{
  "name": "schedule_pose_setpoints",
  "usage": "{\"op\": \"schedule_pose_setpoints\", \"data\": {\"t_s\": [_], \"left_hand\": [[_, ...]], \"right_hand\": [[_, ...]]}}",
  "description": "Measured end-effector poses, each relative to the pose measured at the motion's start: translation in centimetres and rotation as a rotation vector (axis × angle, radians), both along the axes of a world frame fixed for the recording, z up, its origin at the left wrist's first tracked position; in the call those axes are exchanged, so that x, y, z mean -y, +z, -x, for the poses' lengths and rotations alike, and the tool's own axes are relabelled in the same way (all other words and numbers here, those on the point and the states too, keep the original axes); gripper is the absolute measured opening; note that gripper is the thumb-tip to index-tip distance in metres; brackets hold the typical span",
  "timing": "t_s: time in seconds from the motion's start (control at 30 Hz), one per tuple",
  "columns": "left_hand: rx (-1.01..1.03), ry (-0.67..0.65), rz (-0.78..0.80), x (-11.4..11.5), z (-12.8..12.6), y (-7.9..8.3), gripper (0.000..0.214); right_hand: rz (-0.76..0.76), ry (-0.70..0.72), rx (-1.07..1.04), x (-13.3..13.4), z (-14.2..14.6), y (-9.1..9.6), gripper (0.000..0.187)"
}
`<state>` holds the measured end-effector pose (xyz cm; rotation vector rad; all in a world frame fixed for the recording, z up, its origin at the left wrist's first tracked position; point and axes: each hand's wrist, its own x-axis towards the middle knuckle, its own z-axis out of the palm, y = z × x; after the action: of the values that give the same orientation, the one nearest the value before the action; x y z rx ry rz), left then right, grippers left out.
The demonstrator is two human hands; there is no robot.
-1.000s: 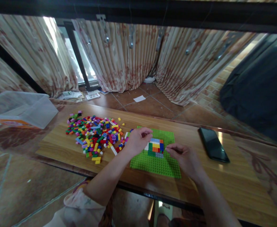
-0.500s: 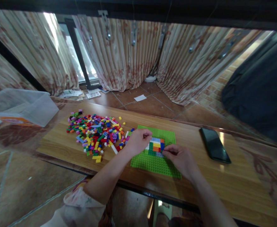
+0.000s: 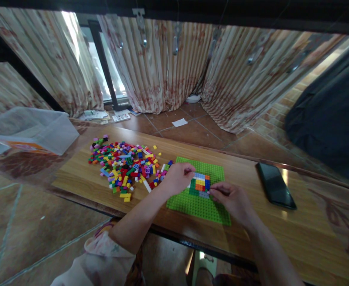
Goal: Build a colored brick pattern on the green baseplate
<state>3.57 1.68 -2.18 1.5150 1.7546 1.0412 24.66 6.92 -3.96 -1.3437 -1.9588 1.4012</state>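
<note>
left hand [image 3: 177, 178]: pinched, at left edge of brick patch [image 3: 200, 183]
right hand [image 3: 232, 198]: pinched, contents unclear, at near-right corner
patch: between hands, on green baseplate [image 3: 204, 208]

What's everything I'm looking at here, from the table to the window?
table: one, wood-brown, across the foreground
baseplate: one, green, on the table before the person
brick patch: one, multicoloured, pressed onto the baseplate's middle
loose bricks: a heap, too many to count, mixed colours, on the table left of the baseplate
phone: one, black, flat on the table right of the baseplate
plastic box: one, clear, at the far left
curtains: several panels, beige striped, along the window behind
paper scrap: one, white, on the tiled floor
left hand: one, at the brick patch's left edge
right hand: one, fingers pinched at the patch's lower right corner
</note>
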Motion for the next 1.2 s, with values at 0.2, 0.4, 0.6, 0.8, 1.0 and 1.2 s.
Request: {"op": "schedule_pose_setpoints", "data": {"t_s": [0.2,0.4,0.6,0.8,1.0,1.2], "left_hand": [[-0.012,-0.017,-0.007,0.04,0.00,0.14,0.022],[-0.038,-0.022,0.017,0.13,-0.02,0.24,0.021],[-0.081,-0.043,0.047,0.22,-0.12,0.50,0.021],[-0.110,-0.041,0.058,0.29,-0.27,0.67,0.022],[-0.147,-0.029,0.048,0.34,-0.40,0.48,0.021],[-0.127,-0.034,0.042,0.32,-0.24,0.14,0.020]], "right_hand": [[0.002,0.007,-0.036,0.15,0.08,0.26,0.024],[0.004,-0.016,0.019,0.10,0.17,-0.06,0.025],[0.000,-0.046,0.020,0.09,0.44,-0.28,0.026],[0.006,-0.069,0.024,-0.01,0.42,-0.39,0.027],[0.010,-0.103,0.055,-0.09,0.55,-0.66,0.027],[0.040,-0.112,0.039,0.10,0.65,-0.26,0.028]]}}
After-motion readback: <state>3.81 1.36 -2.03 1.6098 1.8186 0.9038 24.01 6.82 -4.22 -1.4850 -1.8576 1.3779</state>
